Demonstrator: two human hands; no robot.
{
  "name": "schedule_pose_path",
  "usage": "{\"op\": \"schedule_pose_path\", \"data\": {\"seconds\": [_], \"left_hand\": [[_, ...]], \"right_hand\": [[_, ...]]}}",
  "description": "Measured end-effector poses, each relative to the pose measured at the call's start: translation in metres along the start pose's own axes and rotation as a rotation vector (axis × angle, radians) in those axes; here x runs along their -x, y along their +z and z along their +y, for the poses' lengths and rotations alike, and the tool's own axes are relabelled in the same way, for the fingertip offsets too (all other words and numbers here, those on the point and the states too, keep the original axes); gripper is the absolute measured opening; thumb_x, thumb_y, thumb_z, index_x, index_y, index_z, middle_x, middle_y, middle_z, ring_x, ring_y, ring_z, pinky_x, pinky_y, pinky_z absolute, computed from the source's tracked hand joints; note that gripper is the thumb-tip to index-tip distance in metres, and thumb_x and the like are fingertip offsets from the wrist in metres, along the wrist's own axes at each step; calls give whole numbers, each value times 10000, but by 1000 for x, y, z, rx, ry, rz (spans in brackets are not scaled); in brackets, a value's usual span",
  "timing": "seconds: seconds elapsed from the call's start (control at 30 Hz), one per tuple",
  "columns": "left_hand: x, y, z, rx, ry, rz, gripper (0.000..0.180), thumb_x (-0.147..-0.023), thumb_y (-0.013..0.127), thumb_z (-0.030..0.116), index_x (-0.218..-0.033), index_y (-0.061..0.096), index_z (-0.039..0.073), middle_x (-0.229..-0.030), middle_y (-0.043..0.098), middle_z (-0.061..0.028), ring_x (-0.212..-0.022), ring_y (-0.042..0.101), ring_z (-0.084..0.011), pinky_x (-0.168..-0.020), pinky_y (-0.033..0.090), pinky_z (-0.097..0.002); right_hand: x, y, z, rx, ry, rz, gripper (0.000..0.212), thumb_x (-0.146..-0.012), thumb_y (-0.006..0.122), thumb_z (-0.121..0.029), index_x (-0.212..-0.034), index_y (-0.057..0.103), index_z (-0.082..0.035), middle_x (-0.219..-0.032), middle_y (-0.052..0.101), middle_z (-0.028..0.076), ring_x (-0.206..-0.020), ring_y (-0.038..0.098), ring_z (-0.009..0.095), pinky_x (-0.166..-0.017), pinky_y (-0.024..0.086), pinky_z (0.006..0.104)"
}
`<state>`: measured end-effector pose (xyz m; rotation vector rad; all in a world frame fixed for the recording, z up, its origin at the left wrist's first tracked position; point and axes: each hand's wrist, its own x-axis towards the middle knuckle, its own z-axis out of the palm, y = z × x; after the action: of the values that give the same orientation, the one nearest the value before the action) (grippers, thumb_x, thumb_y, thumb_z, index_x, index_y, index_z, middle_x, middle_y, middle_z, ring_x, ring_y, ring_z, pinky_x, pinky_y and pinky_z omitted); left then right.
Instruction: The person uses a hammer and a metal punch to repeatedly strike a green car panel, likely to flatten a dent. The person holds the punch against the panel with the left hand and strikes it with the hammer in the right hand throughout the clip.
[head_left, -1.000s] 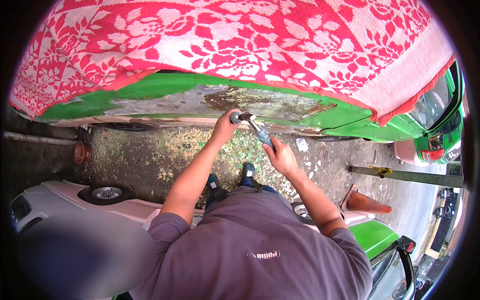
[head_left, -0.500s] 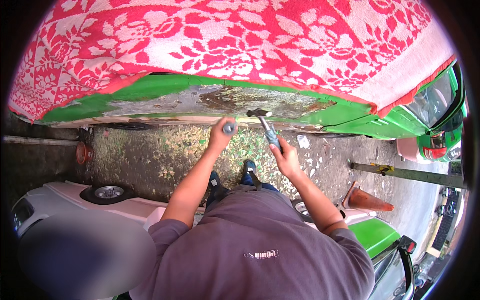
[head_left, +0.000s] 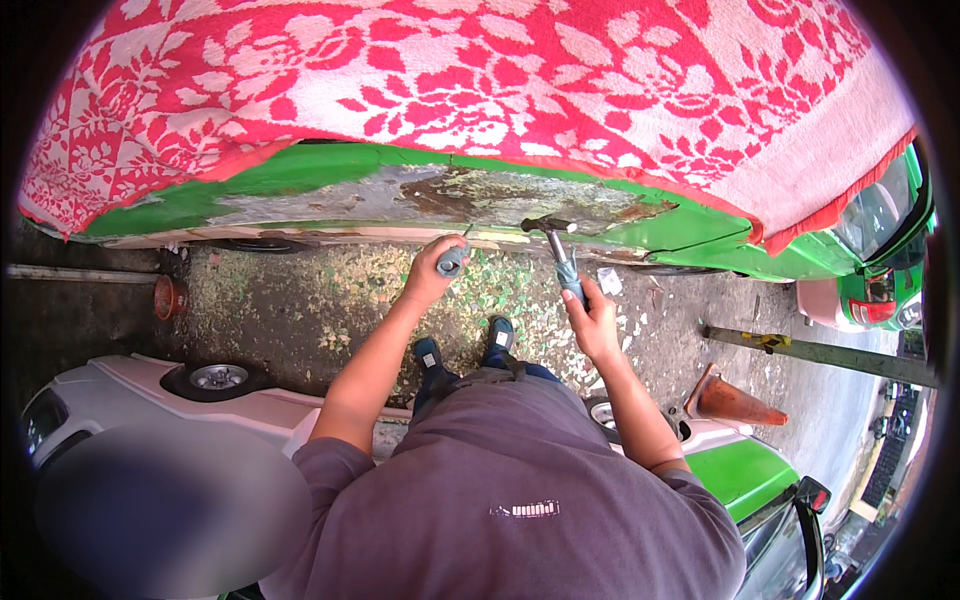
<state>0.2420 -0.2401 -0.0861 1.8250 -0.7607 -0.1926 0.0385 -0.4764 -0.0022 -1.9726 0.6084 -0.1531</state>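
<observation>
My left hand (head_left: 428,275) is closed around the grey-blue handle of a screwdriver (head_left: 451,262), whose thin shaft points at the car's side; its tip is too small to make out. In my right hand (head_left: 595,322) is a hammer (head_left: 560,256), gripped by its blue-grey handle. The hammer's dark head is up near the lower edge of the green car's body panel (head_left: 350,198), to the right of the screwdriver and apart from it. Paint is stripped off the middle of that panel, leaving bare grey metal and brown rusty patches.
A red and white floral cloth (head_left: 450,80) drapes over the car. Paint flakes litter the ground (head_left: 300,300). Behind me stands another car (head_left: 140,385). To the right are an orange cone (head_left: 735,398) and a metal post (head_left: 830,355); a reddish pot (head_left: 169,297) is at left.
My right hand and the hammer have moved right, away from the screwdriver. My left hand has shifted slightly left, and the screwdriver has tilted so its shaft now shows.
</observation>
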Motion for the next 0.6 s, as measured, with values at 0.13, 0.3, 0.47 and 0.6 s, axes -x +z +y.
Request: {"op": "schedule_pose_path", "data": {"seconds": [0.13,0.3,0.47,0.6], "left_hand": [[-5,0,3,-149,43,-99,276,-836,758,81,-1074,621,52,-1147,673,-110,-1058,658,-288,-894,525,-370],[-12,12,14,-305,73,-220,337,-779,714,1,-1096,632,82,-1165,661,-92,-1092,623,-328,-908,506,-419],[-30,24,27,-301,8,-284,369,-747,676,-51,-1069,587,107,-1114,663,-66,-1078,606,-339,-904,487,-430],[-38,25,31,-342,-35,-331,356,-756,679,-31,-1064,583,117,-1110,660,-57,-1074,599,-334,-902,485,-435]], "right_hand": [[4,-8,-10,-1,-18,-17,405,-930,680,-249,-1216,609,29,-709,622,146,-615,568,180,-596,462,347],[9,-9,-6,21,-17,14,422,-919,696,-260,-1218,609,26,-710,631,137,-603,563,180,-587,464,348],[10,-4,6,-51,58,-24,411,-911,707,-269,-1175,595,26,-707,631,100,-623,591,172,-597,478,343],[8,10,32,-339,32,-76,325,-913,701,-237,-1087,561,-1,-719,622,46,-620,551,135,-589,466,326]]}}
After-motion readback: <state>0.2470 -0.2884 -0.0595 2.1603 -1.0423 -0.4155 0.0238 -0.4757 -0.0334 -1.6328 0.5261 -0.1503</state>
